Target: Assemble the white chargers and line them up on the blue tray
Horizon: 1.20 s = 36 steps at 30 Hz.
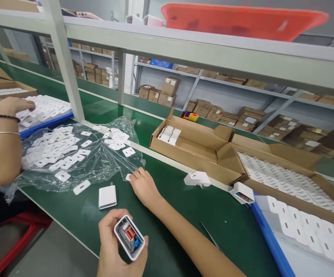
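My left hand [111, 246] is low in the view and grips a white charger body [129, 237], open end up, with red and blue parts showing inside. My right hand [144, 186] reaches across the green mat [184, 215] to the near edge of a clear plastic sheet [97, 161]. Its fingertips pinch a small white cover plate [128, 177] there. Several more white cover plates [65, 152] lie scattered on the sheet. A closed white charger [107, 197] lies flat on the mat between my hands.
A co-worker's forearm with bracelets [2, 130] rests at the left over a blue tray of white parts [47, 109]. Ahead is an open cardboard box [195, 148], with two loose chargers [197, 179] [243, 192] beside it. At the right are a blue tray of chargers [299, 227] and a box of white parts [285, 181].
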Each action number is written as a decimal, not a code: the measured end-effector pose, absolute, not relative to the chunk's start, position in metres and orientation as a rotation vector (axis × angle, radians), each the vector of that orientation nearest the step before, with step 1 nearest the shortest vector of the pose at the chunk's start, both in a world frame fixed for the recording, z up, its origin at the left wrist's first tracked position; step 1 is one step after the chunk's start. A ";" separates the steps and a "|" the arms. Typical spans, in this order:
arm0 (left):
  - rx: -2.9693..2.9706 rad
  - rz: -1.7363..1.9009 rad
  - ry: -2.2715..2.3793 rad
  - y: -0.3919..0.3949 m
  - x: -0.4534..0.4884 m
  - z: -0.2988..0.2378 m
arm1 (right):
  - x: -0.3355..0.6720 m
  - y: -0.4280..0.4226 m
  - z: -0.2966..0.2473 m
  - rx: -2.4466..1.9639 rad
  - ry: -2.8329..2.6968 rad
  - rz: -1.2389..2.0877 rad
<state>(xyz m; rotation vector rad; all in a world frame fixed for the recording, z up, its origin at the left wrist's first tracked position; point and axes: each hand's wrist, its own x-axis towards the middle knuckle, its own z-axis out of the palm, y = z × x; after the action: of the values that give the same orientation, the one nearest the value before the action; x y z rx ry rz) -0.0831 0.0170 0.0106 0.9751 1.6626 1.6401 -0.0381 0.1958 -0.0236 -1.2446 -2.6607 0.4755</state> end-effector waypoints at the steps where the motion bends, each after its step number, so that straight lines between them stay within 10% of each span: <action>1: 0.989 1.620 1.642 0.015 -0.082 0.010 | -0.033 0.192 -0.025 -1.251 -2.646 0.469; 20: 1.445 1.076 1.243 -0.017 -0.033 0.008 | 0.101 -0.007 0.049 -1.417 -1.374 1.138; 36: 1.716 1.087 1.230 -0.021 -0.022 0.010 | 0.123 -0.020 0.055 -1.421 -2.024 0.763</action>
<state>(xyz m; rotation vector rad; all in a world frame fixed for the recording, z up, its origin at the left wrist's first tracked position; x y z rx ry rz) -0.0220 -0.0214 0.0098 1.7163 1.2302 1.0874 0.1226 -0.0197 0.0550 -1.4212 -2.0237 0.7634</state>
